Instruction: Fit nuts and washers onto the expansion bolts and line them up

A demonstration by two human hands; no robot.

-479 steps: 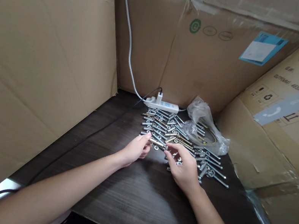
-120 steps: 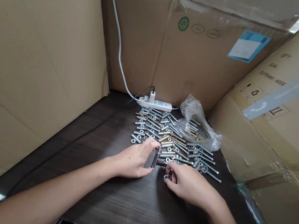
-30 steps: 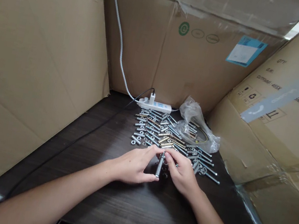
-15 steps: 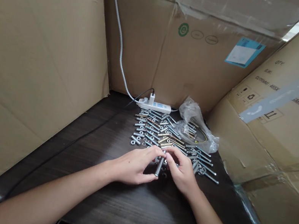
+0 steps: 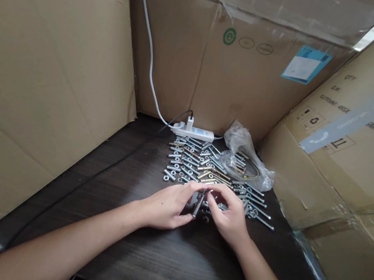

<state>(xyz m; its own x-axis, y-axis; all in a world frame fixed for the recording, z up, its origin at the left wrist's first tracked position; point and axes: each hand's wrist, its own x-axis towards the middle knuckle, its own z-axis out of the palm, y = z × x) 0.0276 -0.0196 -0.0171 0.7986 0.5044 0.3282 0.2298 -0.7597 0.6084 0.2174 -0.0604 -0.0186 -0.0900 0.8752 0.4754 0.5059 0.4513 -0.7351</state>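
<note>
Closer than earlier, right hand is adjoining the metal sleeve.
Left fingers are gripping its ends, long axis pointing away-right; right grip unclear; carton reading "QTY".

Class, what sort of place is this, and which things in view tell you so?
Probably a makeshift workspace for small hardware: a dark tabletop walled in by large cardboard boxes, with metal fasteners laid out roughly in rows and a power strip behind them.

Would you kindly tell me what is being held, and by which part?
The left hand holds a cylindrical metal fastener by its two ends; the right hand is at the far end, its grip unclear.
</note>
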